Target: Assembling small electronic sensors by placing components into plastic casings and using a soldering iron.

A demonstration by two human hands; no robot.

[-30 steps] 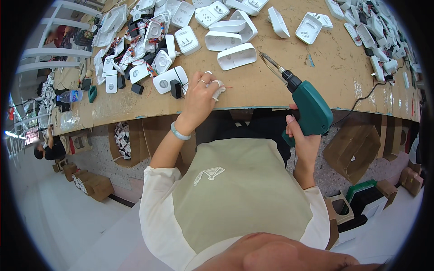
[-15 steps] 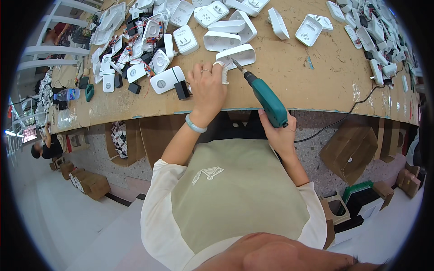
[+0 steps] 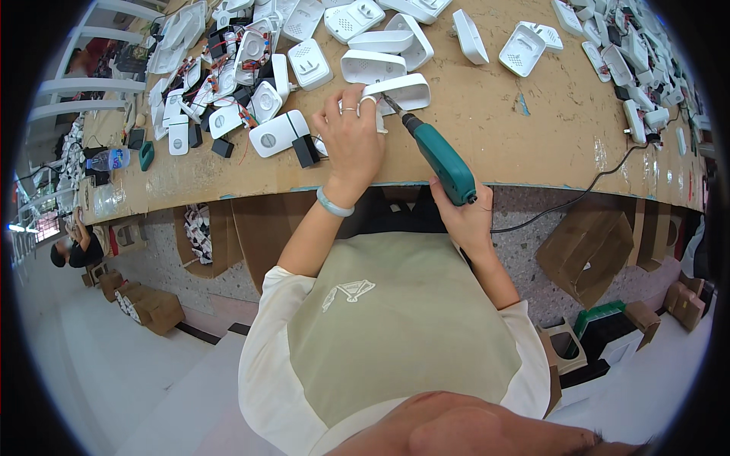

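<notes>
Left hand [image 3: 351, 137] pressed flat on white shell [image 3: 401, 93] at bench [image 3: 532, 144] front edge | right hand [image 3: 465, 220] clenched on teal driver [image 3: 442, 161], bit tip at shell | hands apart | cable [image 3: 585, 190] trails right of driver

hands: 2, left [image 3: 351, 137], right [image 3: 465, 220]
drill [image 3: 439, 158]: 1, green
bracelet [image 3: 334, 204]: 1
rings on left hand: 2
bottle [image 3: 106, 159]: 1
white housings [image 3: 384, 64] on bench [image 3: 532, 129]: many, too crowded to count
person at far left [image 3: 74, 245]: 1
</notes>
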